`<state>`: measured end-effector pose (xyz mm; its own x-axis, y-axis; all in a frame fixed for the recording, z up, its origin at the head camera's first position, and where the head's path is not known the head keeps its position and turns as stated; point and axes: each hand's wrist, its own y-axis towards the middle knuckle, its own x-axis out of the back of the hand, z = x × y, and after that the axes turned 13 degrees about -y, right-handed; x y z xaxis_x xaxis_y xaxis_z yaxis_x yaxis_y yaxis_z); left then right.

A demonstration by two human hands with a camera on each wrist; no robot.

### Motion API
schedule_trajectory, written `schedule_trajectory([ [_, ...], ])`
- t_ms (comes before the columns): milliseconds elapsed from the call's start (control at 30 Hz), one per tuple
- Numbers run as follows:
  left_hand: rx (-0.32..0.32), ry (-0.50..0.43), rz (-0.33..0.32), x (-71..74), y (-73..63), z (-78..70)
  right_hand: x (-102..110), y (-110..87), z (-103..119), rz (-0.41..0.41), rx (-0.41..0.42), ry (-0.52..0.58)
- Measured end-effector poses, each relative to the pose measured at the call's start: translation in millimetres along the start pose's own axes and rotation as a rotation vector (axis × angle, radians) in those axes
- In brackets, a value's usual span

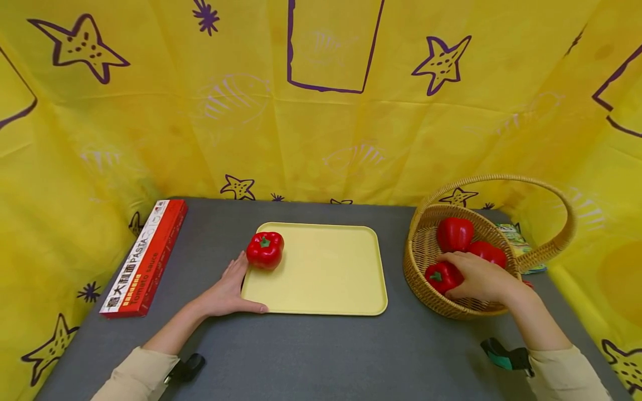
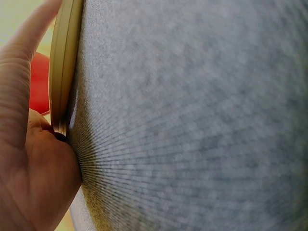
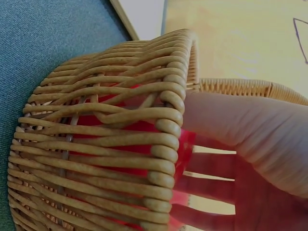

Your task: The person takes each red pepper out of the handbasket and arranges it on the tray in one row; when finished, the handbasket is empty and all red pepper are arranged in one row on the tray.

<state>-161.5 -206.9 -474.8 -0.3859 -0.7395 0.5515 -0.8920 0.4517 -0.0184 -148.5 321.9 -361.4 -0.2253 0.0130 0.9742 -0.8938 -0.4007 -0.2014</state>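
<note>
A pale yellow tray (image 1: 321, 273) lies on the table with a red bell pepper (image 1: 265, 250) on its left side. My left hand (image 1: 228, 289) rests at the tray's lower left corner, thumb along the front edge, fingers spread up the left side near the pepper. The left wrist view shows the thumb (image 2: 14, 96) against the tray rim. Inside the wicker basket (image 1: 418, 267) at the right, my right hand (image 1: 481, 278) holds another red bell pepper (image 1: 443, 277) between thumb and fingers. Its fingertips are partly hidden by the basket wall in the right wrist view.
Two further red peppers, one at the back (image 1: 455, 234) and one to the right (image 1: 489, 254), sit in the basket under its arched handle (image 1: 501, 178). A red and white pasta box (image 1: 145, 259) lies at the left. A colourful packet (image 1: 521, 245) lies partly behind the basket.
</note>
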Motion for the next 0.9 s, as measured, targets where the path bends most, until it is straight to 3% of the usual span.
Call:
schedule_trajectory([
  [433, 0.008, -0.002, 0.003, 0.1, -0.3, -0.8, 1, -7.2, -1, -0.136, -0.051, 0.011],
  [900, 0.012, 0.001, 0.003, -0.4, -0.4, 0.3, -5, -12.0, 1, -0.32, -0.184, 0.071],
])
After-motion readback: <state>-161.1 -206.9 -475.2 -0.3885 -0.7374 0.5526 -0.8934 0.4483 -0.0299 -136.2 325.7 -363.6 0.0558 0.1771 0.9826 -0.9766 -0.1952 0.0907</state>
